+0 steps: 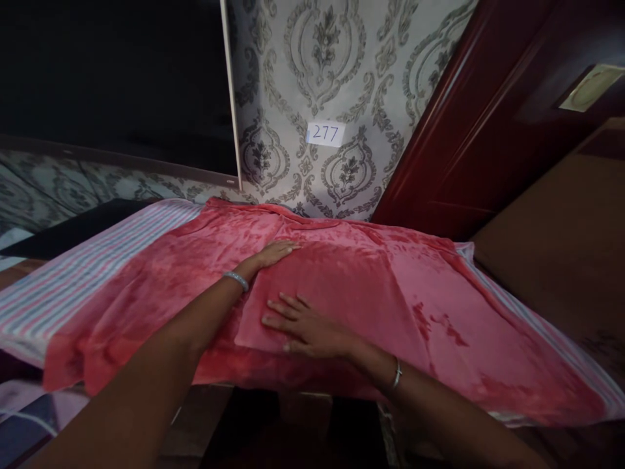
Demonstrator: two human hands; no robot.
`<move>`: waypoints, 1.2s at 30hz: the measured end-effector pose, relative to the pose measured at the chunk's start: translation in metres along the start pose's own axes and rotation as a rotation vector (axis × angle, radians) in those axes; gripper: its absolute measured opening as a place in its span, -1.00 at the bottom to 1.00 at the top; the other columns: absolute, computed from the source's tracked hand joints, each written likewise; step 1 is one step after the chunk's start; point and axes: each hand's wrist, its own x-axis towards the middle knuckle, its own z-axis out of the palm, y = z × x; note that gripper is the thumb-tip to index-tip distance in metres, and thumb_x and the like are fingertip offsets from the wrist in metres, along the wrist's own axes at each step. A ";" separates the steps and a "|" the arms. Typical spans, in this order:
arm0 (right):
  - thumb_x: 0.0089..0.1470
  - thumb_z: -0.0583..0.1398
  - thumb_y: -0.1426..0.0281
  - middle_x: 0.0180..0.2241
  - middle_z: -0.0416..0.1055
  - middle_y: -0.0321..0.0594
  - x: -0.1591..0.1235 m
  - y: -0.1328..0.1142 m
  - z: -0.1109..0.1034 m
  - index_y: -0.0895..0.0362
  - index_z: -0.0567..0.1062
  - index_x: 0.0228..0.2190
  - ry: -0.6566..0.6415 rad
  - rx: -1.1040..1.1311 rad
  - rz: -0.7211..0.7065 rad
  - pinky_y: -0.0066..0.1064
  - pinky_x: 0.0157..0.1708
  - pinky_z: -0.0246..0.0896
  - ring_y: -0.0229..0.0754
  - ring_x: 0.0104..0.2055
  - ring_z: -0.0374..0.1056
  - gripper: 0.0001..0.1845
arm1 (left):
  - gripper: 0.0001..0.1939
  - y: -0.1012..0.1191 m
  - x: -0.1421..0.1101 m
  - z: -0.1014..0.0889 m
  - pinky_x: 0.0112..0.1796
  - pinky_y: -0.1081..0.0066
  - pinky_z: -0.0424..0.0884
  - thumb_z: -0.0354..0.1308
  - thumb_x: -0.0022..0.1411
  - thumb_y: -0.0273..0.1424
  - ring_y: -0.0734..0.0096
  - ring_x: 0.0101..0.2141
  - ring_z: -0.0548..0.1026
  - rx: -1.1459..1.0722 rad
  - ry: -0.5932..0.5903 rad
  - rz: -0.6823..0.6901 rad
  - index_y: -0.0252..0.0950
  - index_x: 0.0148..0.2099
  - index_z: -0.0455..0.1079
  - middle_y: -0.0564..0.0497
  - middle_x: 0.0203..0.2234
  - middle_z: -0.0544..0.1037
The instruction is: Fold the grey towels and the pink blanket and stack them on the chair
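A red plush cloth (pixel 190 280) lies spread out in front of me, with its nap brushed in lighter and darker patches. In its middle is a darker, smooth panel (pixel 336 280) with straight edges, which looks like a folded-over layer. My left hand (pixel 277 252) rests flat at the panel's far left edge, fingers stretched to the right. Nearer to me, my right hand (pixel 305 326) presses on the panel's left part with its fingers spread. Neither hand grips anything. Whether the cloth is a garment or a blanket I cannot tell.
Beneath the red cloth is a striped cloth (pixel 97 260), showing at both ends. A large television (pixel 117 78) stands at the back left. Patterned wallpaper with a "277" label (pixel 325 133) is behind. A dark red door frame (pixel 439 130) and a brown box-like panel (pixel 561 241) border the right.
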 end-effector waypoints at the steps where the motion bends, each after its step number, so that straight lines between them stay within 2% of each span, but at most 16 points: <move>1: 0.41 0.11 0.03 0.51 -0.28 -0.27 -0.008 -0.010 0.003 -0.12 0.08 0.44 -0.005 0.009 -0.009 0.10 0.47 -0.58 0.00 0.54 -0.52 -0.30 | -0.35 0.000 0.000 0.000 0.42 0.18 -0.07 -0.24 0.47 -0.03 0.25 0.39 0.20 0.009 -0.001 0.001 -0.22 0.35 0.37 -0.07 0.39 0.30; 3: 0.38 0.15 0.03 0.50 -0.20 -0.31 -0.023 -0.028 0.005 -0.17 0.13 0.43 -0.018 0.054 -0.029 0.09 0.47 -0.58 -0.01 0.54 -0.50 -0.30 | -0.33 0.001 0.000 -0.001 0.41 0.20 -0.06 -0.25 0.47 -0.03 0.25 0.39 0.20 0.042 -0.003 0.005 -0.24 0.36 0.36 -0.09 0.39 0.30; 5: 0.38 0.16 0.03 0.48 -0.07 -0.28 -0.037 -0.036 0.002 -0.15 0.13 0.43 -0.007 0.125 -0.055 0.00 0.48 -0.47 -0.06 0.54 -0.36 -0.29 | -0.33 0.004 0.001 -0.004 0.41 0.21 -0.07 -0.27 0.48 -0.03 0.27 0.39 0.19 0.088 -0.015 -0.001 -0.23 0.38 0.34 -0.07 0.40 0.29; 8: 0.41 0.12 0.05 0.45 0.05 -0.17 -0.054 -0.020 -0.013 -0.04 0.17 0.42 0.146 0.131 -0.002 -0.10 0.47 -0.27 -0.10 0.51 -0.15 -0.33 | -0.36 0.017 0.005 -0.012 0.42 0.11 -0.17 -0.28 0.48 -0.03 0.24 0.42 0.12 0.185 -0.044 -0.062 -0.13 0.41 0.28 0.00 0.43 0.24; 10: 0.42 0.09 0.09 0.44 0.07 -0.11 -0.064 0.010 -0.028 0.01 0.21 0.41 0.314 0.023 0.151 -0.01 0.46 -0.25 -0.04 0.51 -0.15 -0.36 | -0.36 0.034 0.008 -0.016 0.42 -0.03 -0.25 -0.30 0.49 -0.03 0.17 0.45 0.05 0.270 -0.020 -0.116 -0.08 0.44 0.23 0.01 0.45 0.19; 12: 0.43 0.06 0.15 0.44 0.03 -0.06 -0.073 0.046 -0.047 0.05 0.19 0.42 0.426 -0.110 0.372 0.10 0.45 -0.25 0.03 0.52 -0.19 -0.37 | -0.37 0.055 0.012 -0.019 0.40 -0.12 -0.29 -0.30 0.50 -0.05 0.11 0.46 0.00 0.353 0.029 -0.145 -0.09 0.45 0.21 -0.01 0.46 0.17; 16: 0.45 -0.06 0.21 0.47 -0.07 -0.01 -0.078 0.104 -0.082 0.15 0.10 0.45 0.470 -0.237 0.882 0.10 0.44 -0.23 0.07 0.52 -0.22 -0.36 | -0.43 0.096 0.014 -0.016 0.38 -0.22 -0.23 -0.21 0.50 -0.12 0.03 0.45 0.05 0.467 0.079 -0.183 -0.11 0.40 0.29 -0.06 0.43 0.22; 19: 0.47 -0.13 0.18 0.48 -0.09 -0.08 -0.075 0.125 -0.091 0.07 0.09 0.45 0.470 -0.233 1.081 0.17 0.42 -0.20 0.09 0.52 -0.23 -0.37 | -0.42 0.108 0.008 -0.007 0.35 -0.28 -0.14 -0.16 0.48 -0.11 -0.08 0.44 0.06 0.516 0.088 -0.281 -0.13 0.42 0.26 -0.12 0.45 0.17; 21: 0.48 -0.14 0.15 0.49 -0.08 -0.15 -0.074 0.134 -0.084 0.01 0.13 0.44 0.455 -0.217 1.118 0.18 0.40 -0.15 0.10 0.52 -0.24 -0.38 | -0.39 0.107 0.001 0.001 0.34 -0.28 -0.08 -0.17 0.49 -0.11 -0.10 0.44 0.05 0.537 0.079 -0.348 -0.14 0.48 0.16 -0.14 0.46 0.14; 24: 0.48 -0.13 0.14 0.48 -0.04 -0.19 -0.076 0.147 -0.067 0.01 0.17 0.43 0.450 -0.202 1.115 0.05 0.40 -0.09 0.07 0.51 -0.23 -0.39 | -0.37 0.097 -0.005 0.012 0.34 -0.25 0.01 -0.19 0.49 -0.11 -0.06 0.44 0.06 0.546 0.080 -0.395 -0.11 0.52 0.06 -0.13 0.46 0.14; 26: 0.48 -0.13 0.14 0.47 -0.01 -0.18 -0.077 0.156 -0.057 0.02 0.18 0.42 0.467 -0.201 1.106 -0.03 0.40 -0.10 0.05 0.51 -0.23 -0.39 | -0.36 0.090 -0.006 0.017 0.33 -0.23 0.05 -0.19 0.49 -0.09 -0.05 0.43 0.08 0.543 0.088 -0.390 -0.09 0.51 0.07 -0.12 0.45 0.17; 29: 0.48 -0.12 0.13 0.45 0.06 -0.17 -0.079 0.164 -0.051 0.04 0.22 0.41 0.479 -0.188 1.100 -0.04 0.41 -0.12 0.04 0.50 -0.19 -0.39 | -0.36 0.081 -0.003 0.022 0.32 -0.20 0.11 -0.20 0.48 -0.07 -0.05 0.41 0.13 0.540 0.105 -0.377 -0.09 0.50 0.10 -0.13 0.43 0.22; 36: 0.47 -0.09 0.16 0.43 0.11 -0.17 -0.079 0.164 -0.048 0.04 0.26 0.39 0.530 -0.193 1.090 -0.05 0.39 -0.07 0.07 0.48 -0.12 -0.41 | -0.36 0.078 -0.005 0.026 0.34 -0.17 0.07 -0.21 0.49 -0.10 -0.02 0.41 0.14 0.551 0.124 -0.365 -0.16 0.50 0.11 -0.17 0.42 0.22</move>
